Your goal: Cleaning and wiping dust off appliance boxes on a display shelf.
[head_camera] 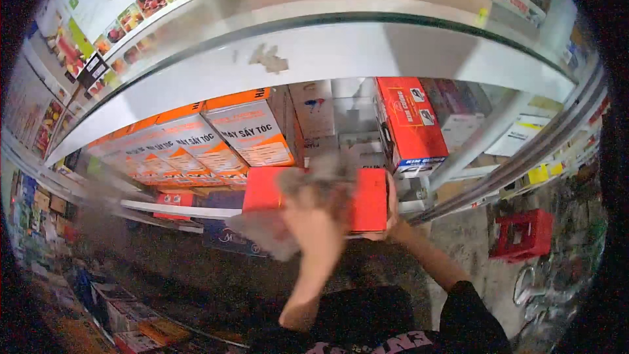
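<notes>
A red carton (372, 196) is held level in front of the shelf, its upper face towards me. My right hand (391, 205) grips its right end, with the fingers partly hidden. Over the carton's middle, my left hand (308, 209) is blurred by motion. It grasps a grey-brown cloth (275, 236) that spreads across the top and hangs over the near left edge. The blur hides the exact shape of the cloth and the fingers' placement.
Orange-and-white cartons (255, 140) stand in a row on the shelf. Right of them is another red carton (413, 123). A white shelf edge (334, 51) runs above my hands. A dark box (231, 236) sits lower down, and a red plastic crate (522, 235) on the floor at right.
</notes>
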### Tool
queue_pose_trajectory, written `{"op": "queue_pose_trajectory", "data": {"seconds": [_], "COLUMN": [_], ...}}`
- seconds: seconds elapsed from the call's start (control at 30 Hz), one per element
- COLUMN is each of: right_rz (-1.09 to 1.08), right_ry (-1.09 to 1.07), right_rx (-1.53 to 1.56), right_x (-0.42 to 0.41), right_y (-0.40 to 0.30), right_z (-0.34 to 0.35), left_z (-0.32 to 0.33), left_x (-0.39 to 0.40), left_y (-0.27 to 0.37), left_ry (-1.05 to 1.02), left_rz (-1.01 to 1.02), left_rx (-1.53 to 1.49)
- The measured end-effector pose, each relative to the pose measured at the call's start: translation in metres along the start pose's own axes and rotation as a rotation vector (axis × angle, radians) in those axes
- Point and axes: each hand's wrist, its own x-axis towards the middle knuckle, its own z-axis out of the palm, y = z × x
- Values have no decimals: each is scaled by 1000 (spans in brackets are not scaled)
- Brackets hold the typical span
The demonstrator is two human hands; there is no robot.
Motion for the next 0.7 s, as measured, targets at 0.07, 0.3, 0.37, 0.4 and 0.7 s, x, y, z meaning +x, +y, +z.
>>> {"op": "queue_pose_trajectory", "data": {"seconds": [0.07,0.3,0.37,0.4,0.7], "right_rz": [135,32,98,113,361], "right_ry": [148,95,-35,-53,-64], "right_rx": [244,52,-7,-81,18], "right_x": [-18,10,12,17,26], "right_y": [8,-22,-25,-38,-60], "right_z": [-6,-30,-40,-44,-58], "left_z": [5,-5,0,1,-7], "left_x": [-7,23,22,20,1], "left_y": [47,-59,-99,-125,-217], "left_ry": [-145,20,231,129,-392], "left_rz": [153,-294,-208,-240,-657], "left_rx": [-244,-286,-52,-193,-1089]}}
